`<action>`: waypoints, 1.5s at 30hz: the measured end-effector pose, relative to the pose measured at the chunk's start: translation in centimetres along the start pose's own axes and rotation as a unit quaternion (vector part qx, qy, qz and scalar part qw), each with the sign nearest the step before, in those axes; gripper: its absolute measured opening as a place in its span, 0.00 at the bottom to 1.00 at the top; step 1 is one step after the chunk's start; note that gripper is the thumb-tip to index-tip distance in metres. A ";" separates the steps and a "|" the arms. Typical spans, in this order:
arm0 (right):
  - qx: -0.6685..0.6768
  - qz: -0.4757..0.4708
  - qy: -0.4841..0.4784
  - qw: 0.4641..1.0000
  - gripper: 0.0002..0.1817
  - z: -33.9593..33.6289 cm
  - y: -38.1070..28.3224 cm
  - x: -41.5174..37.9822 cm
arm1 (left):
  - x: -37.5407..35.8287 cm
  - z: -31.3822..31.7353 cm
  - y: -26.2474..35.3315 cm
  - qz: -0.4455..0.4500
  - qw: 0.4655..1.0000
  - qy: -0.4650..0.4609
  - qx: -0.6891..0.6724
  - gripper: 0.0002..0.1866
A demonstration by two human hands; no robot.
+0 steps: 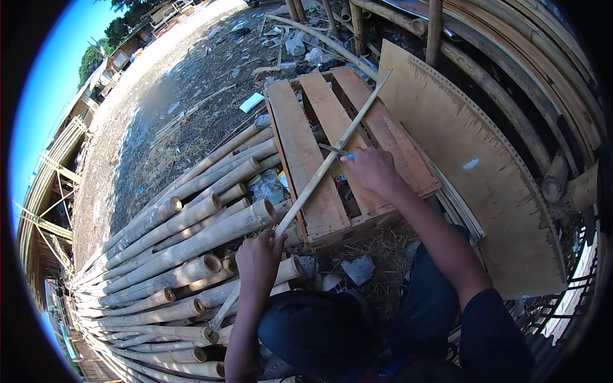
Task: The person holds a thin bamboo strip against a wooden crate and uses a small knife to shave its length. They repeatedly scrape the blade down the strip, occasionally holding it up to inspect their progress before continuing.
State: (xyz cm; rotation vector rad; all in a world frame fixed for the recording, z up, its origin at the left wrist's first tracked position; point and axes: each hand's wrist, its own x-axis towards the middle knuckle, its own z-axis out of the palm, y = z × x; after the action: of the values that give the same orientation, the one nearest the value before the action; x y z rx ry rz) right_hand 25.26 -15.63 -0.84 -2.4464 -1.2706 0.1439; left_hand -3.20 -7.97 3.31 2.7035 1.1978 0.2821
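A long, thin bamboo strip (313, 183) runs diagonally over a wooden crate (311, 156) with spaced planks. My left hand (258, 262) is closed around the strip's lower part, left of the crate's near corner. Above the planks, my right hand (371, 169) grips a knife (333, 149) by its handle, its fingers wrapped round it. The blade lies across the strip near its middle, pointing left. The strip's far end reaches past the crate's right-hand plank. Below my left hand, the strip's near end shows beside my forearm.
Cut bamboo poles (191, 246) lie piled at the left, their ends toward the crate. A curved plywood sheet (476, 172) leans at the right, beside stacked poles. Litter and dry straw cover the ground. Dark headwear (313, 332) and my knee fill the lower middle.
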 end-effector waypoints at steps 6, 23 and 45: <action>0.099 -0.047 -0.076 0.991 0.30 -0.1 0.3 -0.4 | 0.1 0.0 -0.2 0.022 0.999 0.030 0.028 0.17; 0.055 -0.067 -0.072 0.994 0.31 0.0 -0.7 -0.3 | 0.3 -0.2 0.1 0.031 0.998 0.017 0.042 0.19; 0.044 -0.007 -0.066 0.997 0.34 0.3 1.8 1.8 | 0.4 -0.4 -0.2 0.012 1.000 0.003 0.004 0.18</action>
State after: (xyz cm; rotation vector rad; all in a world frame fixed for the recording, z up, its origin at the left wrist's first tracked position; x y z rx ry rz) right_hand 27.60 -15.07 -1.67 -2.3855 -1.3074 0.3551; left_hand -3.14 -7.54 3.70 2.7275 1.1723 0.2879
